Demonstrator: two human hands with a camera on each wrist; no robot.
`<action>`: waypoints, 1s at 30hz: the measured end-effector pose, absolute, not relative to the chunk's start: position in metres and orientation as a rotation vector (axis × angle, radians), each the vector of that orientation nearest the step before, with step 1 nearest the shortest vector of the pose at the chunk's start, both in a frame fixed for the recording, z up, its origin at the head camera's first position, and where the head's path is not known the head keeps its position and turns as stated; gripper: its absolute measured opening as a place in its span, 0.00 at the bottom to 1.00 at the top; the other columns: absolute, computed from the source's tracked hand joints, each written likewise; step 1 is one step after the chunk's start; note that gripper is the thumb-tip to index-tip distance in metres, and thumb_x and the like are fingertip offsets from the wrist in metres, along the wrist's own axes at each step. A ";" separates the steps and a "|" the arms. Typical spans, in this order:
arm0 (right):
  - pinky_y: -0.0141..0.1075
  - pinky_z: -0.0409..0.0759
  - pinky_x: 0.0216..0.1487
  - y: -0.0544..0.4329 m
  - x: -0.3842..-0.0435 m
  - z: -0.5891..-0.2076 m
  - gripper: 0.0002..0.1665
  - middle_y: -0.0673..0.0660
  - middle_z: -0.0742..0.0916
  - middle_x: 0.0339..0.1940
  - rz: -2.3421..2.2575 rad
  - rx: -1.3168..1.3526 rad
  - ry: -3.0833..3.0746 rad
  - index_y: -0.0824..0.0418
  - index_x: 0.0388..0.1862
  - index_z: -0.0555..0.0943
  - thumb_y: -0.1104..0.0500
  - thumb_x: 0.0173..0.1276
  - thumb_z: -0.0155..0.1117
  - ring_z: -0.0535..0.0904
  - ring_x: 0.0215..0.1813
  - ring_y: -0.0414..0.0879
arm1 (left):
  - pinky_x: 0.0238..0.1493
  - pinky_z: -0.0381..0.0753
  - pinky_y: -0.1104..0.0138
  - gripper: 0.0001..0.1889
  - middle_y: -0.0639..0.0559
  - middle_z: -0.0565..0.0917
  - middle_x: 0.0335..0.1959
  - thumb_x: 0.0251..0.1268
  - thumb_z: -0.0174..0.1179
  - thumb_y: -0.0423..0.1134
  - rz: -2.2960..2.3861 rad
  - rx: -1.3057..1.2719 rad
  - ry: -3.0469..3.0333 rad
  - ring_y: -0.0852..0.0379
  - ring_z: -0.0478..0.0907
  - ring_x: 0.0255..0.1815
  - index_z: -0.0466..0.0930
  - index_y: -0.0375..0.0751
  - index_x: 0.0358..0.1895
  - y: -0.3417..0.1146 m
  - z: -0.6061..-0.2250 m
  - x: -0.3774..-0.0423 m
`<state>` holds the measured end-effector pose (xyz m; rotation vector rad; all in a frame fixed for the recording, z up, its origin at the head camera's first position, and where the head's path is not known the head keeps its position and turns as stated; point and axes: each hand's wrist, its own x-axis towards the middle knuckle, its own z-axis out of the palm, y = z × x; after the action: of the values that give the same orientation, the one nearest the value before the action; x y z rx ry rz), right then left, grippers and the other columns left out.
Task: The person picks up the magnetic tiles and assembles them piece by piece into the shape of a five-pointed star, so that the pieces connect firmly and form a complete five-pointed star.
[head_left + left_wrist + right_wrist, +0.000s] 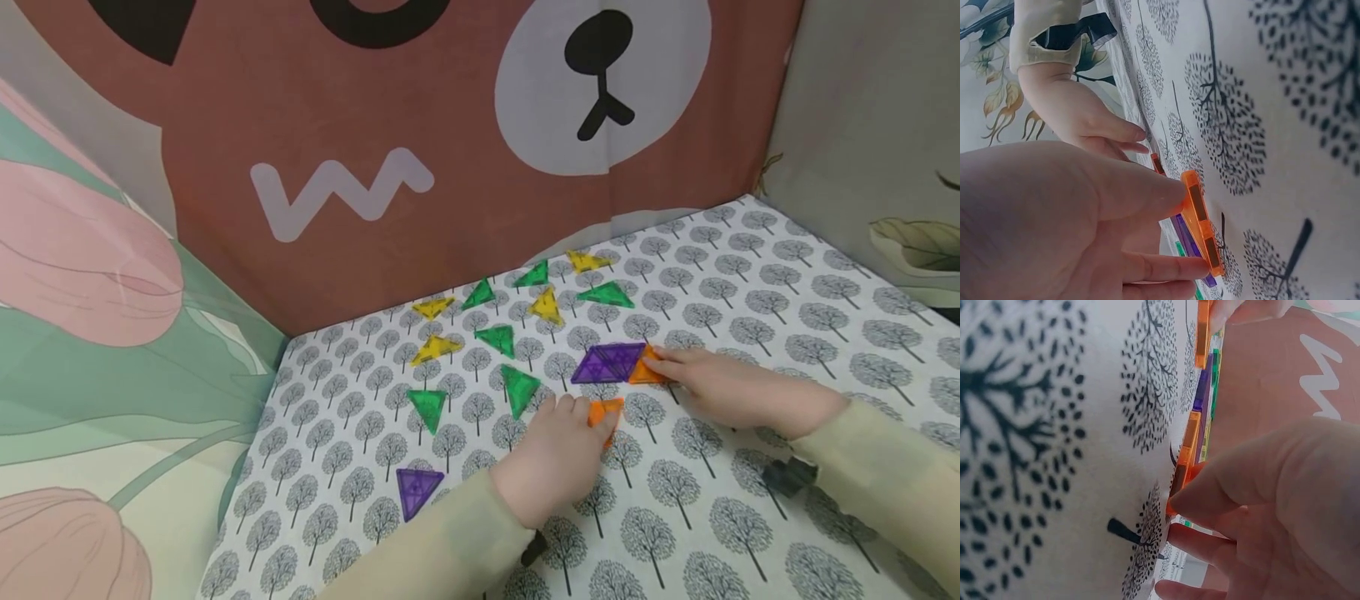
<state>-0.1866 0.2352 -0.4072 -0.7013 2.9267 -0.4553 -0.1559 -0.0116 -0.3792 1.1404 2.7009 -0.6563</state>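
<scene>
My left hand pinches an orange triangular magnetic tile between thumb and fingers; in the left wrist view that tile stands tilted, one edge facing the camera. To the right, my right hand holds a second orange triangular tile by its right side, and the right wrist view has the thumb at the end of this tile. The second orange tile lies against a row of purple triangular tiles. Its right corner is hidden under the fingers.
Several green triangular tiles and yellow triangular tiles lie scattered behind and left of the hands. A lone purple triangle lies at the front left. The tree-print cloth meets a bear-print backdrop at the back.
</scene>
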 end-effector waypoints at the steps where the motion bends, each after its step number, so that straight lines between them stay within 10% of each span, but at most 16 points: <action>1: 0.66 0.64 0.64 0.235 -0.187 -0.407 0.36 0.70 0.68 0.72 -0.453 -0.699 2.927 0.64 0.74 0.67 0.68 0.66 0.59 0.64 0.68 0.72 | 0.72 0.59 0.54 0.29 0.51 0.71 0.66 0.76 0.48 0.52 -0.658 1.127 2.704 0.51 0.67 0.64 0.56 0.64 0.77 -0.010 -0.379 -0.156; 30: 0.66 0.64 0.64 0.235 -0.187 -0.405 0.39 0.71 0.68 0.72 -0.455 -0.723 2.922 0.65 0.73 0.67 0.67 0.62 0.63 0.64 0.68 0.72 | 0.72 0.58 0.50 0.36 0.49 0.64 0.74 0.70 0.55 0.55 -0.621 1.000 2.750 0.47 0.61 0.72 0.52 0.62 0.79 0.001 -0.386 -0.175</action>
<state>-0.1868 0.2355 -0.4047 -0.7226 2.9218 -0.4553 -0.1753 0.0007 -0.3860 1.0003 2.7498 -0.6208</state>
